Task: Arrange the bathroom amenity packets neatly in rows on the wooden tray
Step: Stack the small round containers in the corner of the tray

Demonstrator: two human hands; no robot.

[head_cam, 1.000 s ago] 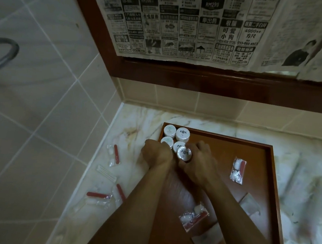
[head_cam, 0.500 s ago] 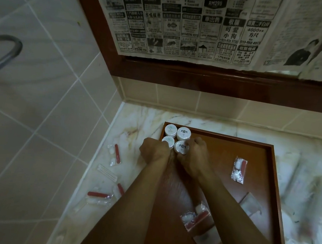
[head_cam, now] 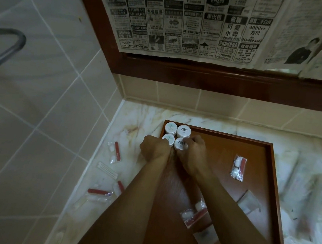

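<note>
A wooden tray [head_cam: 251,150] lies on the marble counter. Several round white soap packets sit in its far left corner in two rows: a back pair [head_cam: 184,131] and a front pair [head_cam: 181,143]. My left hand [head_cam: 153,147] is curled against the front left round packet [head_cam: 168,138]. My right hand [head_cam: 194,148] curls its fingers round the front right one. Clear packets with red sticks and cotton lie on the tray at the right [head_cam: 238,168] and near my right forearm [head_cam: 194,215]. A flat white sachet [head_cam: 249,201] rests on the tray.
More clear packets [head_cam: 115,152] with red sticks [head_cam: 99,192] lie on the counter [head_cam: 136,123] left of the tray, beside the tiled wall. Plastic-wrapped items [head_cam: 306,195] sit right of the tray. A newspaper-covered mirror frame [head_cam: 200,74] rises behind. A metal rail [head_cam: 10,48] juts at left.
The round packet my right hand held above the tray has come down into the front row beside the others. Both hands have shifted slightly toward the far left corner.
</note>
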